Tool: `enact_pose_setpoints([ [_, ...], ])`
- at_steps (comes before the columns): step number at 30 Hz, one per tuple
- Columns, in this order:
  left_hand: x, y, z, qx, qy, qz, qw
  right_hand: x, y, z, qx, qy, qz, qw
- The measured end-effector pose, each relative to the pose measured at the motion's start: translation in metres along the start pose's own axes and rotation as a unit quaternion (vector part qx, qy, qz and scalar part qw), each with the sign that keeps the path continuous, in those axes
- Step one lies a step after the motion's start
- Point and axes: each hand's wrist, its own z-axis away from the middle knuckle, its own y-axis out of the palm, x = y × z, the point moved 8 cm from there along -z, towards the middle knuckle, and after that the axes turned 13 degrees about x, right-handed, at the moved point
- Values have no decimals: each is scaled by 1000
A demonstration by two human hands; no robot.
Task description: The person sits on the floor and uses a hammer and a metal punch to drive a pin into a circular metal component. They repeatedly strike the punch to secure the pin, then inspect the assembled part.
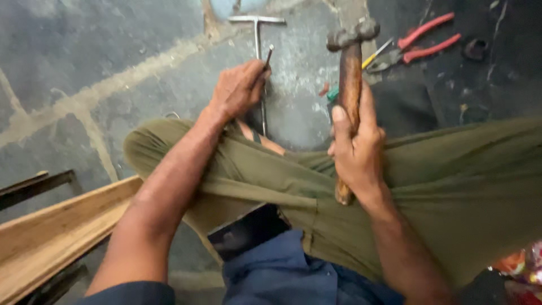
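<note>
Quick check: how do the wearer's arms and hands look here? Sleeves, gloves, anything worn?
Both hands are bare: no gloves, rings or watch visible on the left hand or the right hand. The forearms are uncovered. A dark blue sleeve shows at the left upper arm, matching the blue shirt. No sleeve is visible on the right arm within the frame.

Red-handled pliers (420,45) on stone floor (113,68); T-shaped metal tool (257,22); wooden planks (62,231) left.

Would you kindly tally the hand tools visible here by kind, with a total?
Hammer, in the right hand: 1
Thin metal rod, in the left hand: 1
T-handled metal tool: 1
Red-handled pliers: 1
Total: 4
</note>
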Motion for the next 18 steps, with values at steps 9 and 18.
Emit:
enact_pose_setpoints([
  [9,-8,-2,1,37,16,6,999,-3,7,-4,14,-29,54,998],
  [18,-25,-4,1,38,80,-45,995,12,22,3,30,-153,147,977],
])
